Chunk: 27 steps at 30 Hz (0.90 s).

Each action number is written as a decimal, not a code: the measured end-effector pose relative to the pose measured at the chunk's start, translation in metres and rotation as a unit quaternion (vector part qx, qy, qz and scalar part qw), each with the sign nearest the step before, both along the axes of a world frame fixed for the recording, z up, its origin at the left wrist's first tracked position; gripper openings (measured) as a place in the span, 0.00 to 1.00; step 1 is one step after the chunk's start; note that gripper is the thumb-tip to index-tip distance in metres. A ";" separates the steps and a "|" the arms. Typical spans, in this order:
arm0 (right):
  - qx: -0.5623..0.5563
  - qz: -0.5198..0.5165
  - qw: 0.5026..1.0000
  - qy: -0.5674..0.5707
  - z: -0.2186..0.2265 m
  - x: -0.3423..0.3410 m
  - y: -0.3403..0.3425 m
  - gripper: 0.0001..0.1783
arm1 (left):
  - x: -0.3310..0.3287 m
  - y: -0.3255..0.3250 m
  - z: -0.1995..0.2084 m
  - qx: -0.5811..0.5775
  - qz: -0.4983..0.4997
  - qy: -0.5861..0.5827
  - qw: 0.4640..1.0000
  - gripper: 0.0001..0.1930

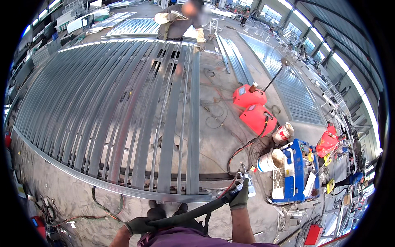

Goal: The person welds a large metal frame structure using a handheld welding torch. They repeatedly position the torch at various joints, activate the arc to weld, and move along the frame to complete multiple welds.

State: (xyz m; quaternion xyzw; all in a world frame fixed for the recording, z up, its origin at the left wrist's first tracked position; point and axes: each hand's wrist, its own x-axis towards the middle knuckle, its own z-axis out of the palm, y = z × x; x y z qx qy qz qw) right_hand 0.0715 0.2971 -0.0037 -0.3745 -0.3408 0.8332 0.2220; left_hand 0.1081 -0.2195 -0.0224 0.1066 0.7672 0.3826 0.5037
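Observation:
A welding gun (251, 187) with a silvery head sits in my right hand (240, 196), which wears a dark glove and is closed round it. From the gun a thick black-sleeved cable (193, 213) runs down to the left across my body. My left hand (141, 225), also in a dark glove, is wrapped round that cable near my waist. Just ahead lies a large metal frame (123, 190) with many long parallel steel slats (166, 136). The gun is to the right of the frame's near right corner; any contact there cannot be made out.
Across the frame stands another person (175, 26) in gloves, one hand at its far edge. To the right are red machines (257, 118), two white buckets (271, 160) and a blue-and-white machine (294, 171). Hoses (109, 212) trail over the floor near my feet.

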 end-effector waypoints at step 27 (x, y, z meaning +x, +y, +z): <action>0.090 0.087 0.991 -0.038 0.021 -0.073 -0.047 0.27 | -0.019 -0.025 -0.057 -0.042 0.005 0.067 0.997 0.26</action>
